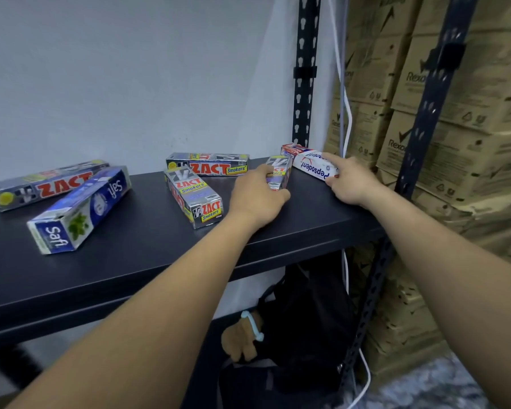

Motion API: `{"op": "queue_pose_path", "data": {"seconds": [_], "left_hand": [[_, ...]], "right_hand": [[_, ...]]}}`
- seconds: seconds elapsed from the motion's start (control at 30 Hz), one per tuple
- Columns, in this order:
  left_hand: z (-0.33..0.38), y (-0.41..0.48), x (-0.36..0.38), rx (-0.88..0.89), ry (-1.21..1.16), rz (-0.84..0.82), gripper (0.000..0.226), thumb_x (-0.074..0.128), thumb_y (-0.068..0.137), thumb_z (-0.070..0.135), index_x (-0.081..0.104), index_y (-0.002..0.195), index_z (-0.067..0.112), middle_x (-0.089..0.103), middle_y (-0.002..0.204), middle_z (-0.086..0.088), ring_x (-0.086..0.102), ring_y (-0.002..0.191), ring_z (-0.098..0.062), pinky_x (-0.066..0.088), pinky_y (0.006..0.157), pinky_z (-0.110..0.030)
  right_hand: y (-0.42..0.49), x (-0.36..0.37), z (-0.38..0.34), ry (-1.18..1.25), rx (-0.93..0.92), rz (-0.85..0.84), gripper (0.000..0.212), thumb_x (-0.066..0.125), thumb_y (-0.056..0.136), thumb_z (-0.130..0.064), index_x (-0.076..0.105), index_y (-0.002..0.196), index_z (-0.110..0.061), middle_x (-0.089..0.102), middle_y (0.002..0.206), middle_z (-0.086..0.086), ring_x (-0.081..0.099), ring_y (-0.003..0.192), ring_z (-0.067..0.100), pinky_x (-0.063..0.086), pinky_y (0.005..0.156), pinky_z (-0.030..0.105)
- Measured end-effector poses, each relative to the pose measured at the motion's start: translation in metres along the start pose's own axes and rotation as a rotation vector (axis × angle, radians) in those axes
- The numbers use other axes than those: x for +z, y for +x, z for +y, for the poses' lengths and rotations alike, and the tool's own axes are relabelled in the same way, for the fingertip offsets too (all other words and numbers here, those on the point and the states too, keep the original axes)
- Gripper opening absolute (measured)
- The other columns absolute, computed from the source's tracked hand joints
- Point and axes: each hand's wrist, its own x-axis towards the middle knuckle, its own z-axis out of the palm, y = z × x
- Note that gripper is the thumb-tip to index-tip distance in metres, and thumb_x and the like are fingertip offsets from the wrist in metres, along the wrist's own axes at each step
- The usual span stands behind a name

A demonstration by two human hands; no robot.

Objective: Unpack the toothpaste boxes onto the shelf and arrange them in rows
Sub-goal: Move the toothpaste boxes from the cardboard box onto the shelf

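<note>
Your left hand (257,196) grips a Zact Smokers box (278,169) on the dark shelf (130,246), near its right end. Your right hand (348,181) pinches the near end of the Pepsodent box (310,160) just beside it. Other Zact boxes (207,165) and a Safi box (80,208) lie unaligned to the left.

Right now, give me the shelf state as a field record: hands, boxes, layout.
shelf: dark, holds six, lying at mixed angles, no rows yet
left hand: grips small Zact box
right hand: holds Pepsodent box, shelf's right end
loose: Safi box, left Zact box, back Zact box, centre Zact box
beside shelf: stacked cardboard cartons
</note>
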Motion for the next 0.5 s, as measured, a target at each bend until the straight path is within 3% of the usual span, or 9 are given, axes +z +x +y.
{"op": "queue_pose_path", "data": {"seconds": [0.3, 0.5], "left_hand": [[0.001, -0.008, -0.004, 0.009, 0.009, 0.017, 0.061, 0.072, 0.082, 0.034, 0.054, 0.139, 0.022, 0.059, 0.135, -0.002, 0.055, 0.118, -0.022, 0.045, 0.098, -0.031], [0.007, -0.026, -0.012, 0.122, 0.22, 0.028, 0.057, 0.067, 0.086, 0.03, 0.053, 0.14, 0.022, 0.048, 0.148, -0.003, 0.045, 0.134, -0.025, 0.037, 0.106, -0.037]], "right_hand": [[-0.004, 0.003, -0.004, 0.026, 0.016, 0.041, 0.058, 0.055, 0.097, -0.016, 0.037, 0.15, -0.027, 0.037, 0.138, 0.019, 0.04, 0.13, 0.035, 0.031, 0.109, 0.03], [-0.026, -0.005, -0.008, 0.028, 0.008, 0.102, 0.056, 0.06, 0.093, -0.01, 0.042, 0.146, -0.014, 0.037, 0.142, 0.016, 0.041, 0.13, 0.032, 0.031, 0.11, 0.032]]}}
